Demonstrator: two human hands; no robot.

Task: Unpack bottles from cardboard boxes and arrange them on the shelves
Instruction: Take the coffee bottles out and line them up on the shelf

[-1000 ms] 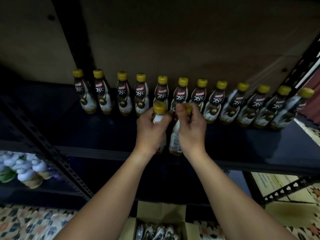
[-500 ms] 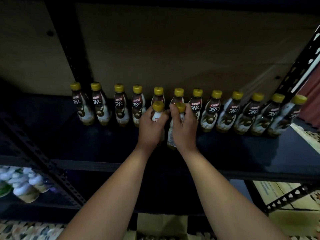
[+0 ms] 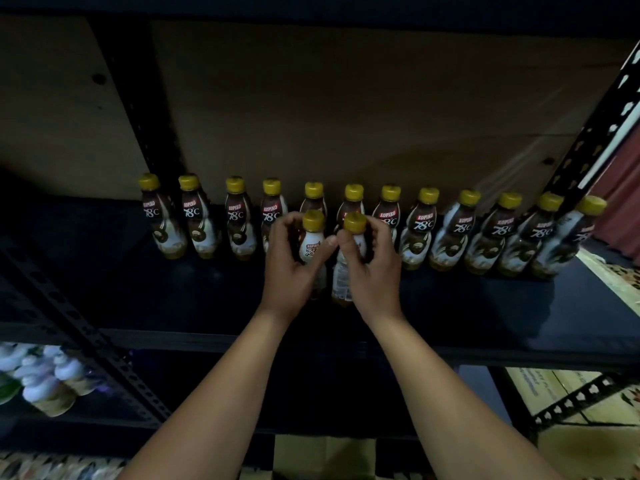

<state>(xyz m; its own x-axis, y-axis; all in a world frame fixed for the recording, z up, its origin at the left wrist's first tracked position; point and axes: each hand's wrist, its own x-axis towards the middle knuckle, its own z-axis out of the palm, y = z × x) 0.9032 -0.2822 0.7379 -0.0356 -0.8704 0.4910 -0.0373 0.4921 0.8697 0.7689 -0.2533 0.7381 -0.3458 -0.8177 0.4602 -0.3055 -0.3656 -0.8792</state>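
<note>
Each hand grips one Kopiko bottle, left hand (image 3: pixel 289 268) and right hand (image 3: pixel 372 268), setting them before the row (image 3: pixel 424 230); next, release both upright.

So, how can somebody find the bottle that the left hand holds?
Look at the dark shelf with one long row of yellow-capped bottles at the back. Two bottles stand in front of that row; the left hand grips the left front bottle, which shows a white label.

Both arms outstretched; left hand (image 3: pixel 289 268) and right hand (image 3: pixel 372 268) seemingly curled, gripping
</note>
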